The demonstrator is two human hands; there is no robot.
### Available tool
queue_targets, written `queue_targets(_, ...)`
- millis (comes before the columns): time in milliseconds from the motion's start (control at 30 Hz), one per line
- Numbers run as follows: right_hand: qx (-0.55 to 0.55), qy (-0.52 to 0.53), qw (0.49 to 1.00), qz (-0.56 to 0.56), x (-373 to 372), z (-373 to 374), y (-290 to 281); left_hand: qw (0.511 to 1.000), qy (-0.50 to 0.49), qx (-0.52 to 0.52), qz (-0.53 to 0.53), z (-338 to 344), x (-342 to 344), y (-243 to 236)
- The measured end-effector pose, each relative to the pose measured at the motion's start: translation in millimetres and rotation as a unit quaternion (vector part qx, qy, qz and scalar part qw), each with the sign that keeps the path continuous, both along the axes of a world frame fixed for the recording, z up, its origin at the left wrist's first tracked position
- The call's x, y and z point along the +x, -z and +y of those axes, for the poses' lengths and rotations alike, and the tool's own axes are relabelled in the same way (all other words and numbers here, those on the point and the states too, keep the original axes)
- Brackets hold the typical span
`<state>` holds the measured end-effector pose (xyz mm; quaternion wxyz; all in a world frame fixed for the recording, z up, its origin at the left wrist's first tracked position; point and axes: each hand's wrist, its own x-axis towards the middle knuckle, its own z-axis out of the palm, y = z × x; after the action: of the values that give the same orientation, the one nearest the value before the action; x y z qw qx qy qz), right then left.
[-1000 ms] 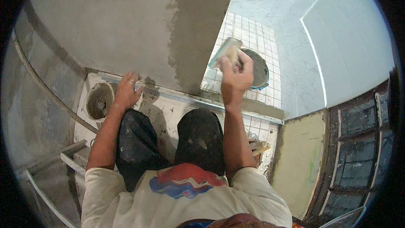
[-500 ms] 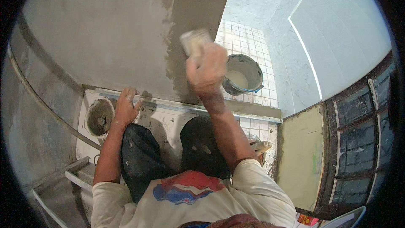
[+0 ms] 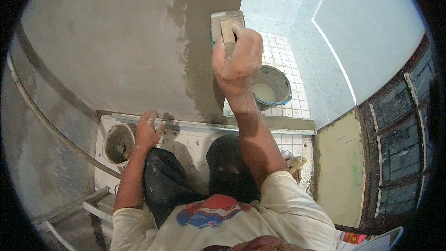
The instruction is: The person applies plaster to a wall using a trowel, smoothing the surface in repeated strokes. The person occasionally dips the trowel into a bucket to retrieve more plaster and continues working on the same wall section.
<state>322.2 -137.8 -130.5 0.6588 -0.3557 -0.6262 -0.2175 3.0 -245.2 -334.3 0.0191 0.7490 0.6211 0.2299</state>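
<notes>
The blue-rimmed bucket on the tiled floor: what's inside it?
The bucket holds a pale, creamy liquid or slurry, visible in its lower part. The right hand and forearm cover the bucket's left side, so that part and the depth cannot be seen.

The right hand [image 3: 237, 60] grips the wooden handle of a plastering float [image 3: 226, 24] pressed flat against the wall [image 3: 116, 42], on the darker wet strip of plaster [image 3: 209, 65]. The left hand [image 3: 147, 132] rests spread on the white ledge [image 3: 195, 142] near the wall's foot. 2 buckets show: a mortar bucket [image 3: 118, 143] just left of that hand, and another bucket [image 3: 272, 87] on the tiled floor [image 3: 283, 56] to the right.
</notes>
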Motion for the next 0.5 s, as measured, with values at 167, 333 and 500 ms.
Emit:
queue_targets(167, -0.088, -0.116, 0.985, -0.096, -33, -1, 40, 1.0, 0.003, 0.006, -0.029, 5, 2, 5)
queue_targets(333, 0.054, -0.016, 0.998, 0.026, -7, -1, -30, 1.0, -0.015, 0.025, 0.002, -4, -3, 4)
queue_targets(500, 0.007, -0.018, 0.999, -0.05, -23, 10, 3, 1.0, -0.01, -0.002, -0.009, -5, 7, 3)
